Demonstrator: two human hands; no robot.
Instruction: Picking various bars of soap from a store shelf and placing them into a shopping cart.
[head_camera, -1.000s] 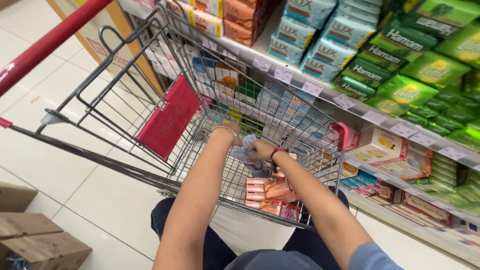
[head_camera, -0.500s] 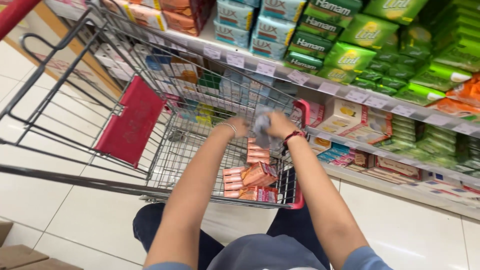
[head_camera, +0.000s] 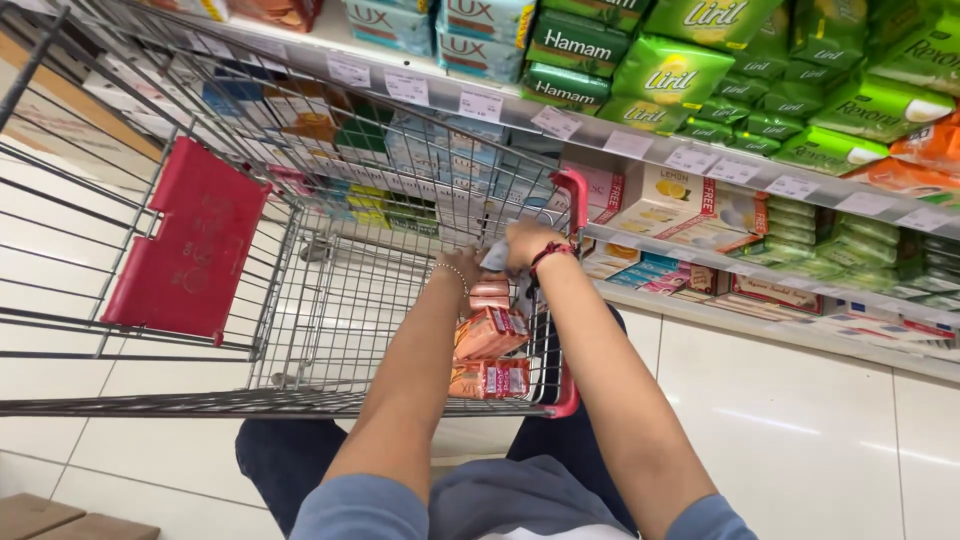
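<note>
Wire cart (head_camera: 330, 300): both your hands are inside it, at its right wall.
Right hand (head_camera: 525, 243): curled shut around a pale packet (head_camera: 496, 258).
Left hand (head_camera: 458, 268): grip can't be made out; it's just above the orange packs (head_camera: 490, 335).

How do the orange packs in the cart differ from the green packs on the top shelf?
The orange packs lie loose, tilted, on the cart floor by the left hand; the green packs are stacked in shelf rows. Orange ones look smaller and narrower than the green ones. Both are glossy wrapped multipacks.
</note>
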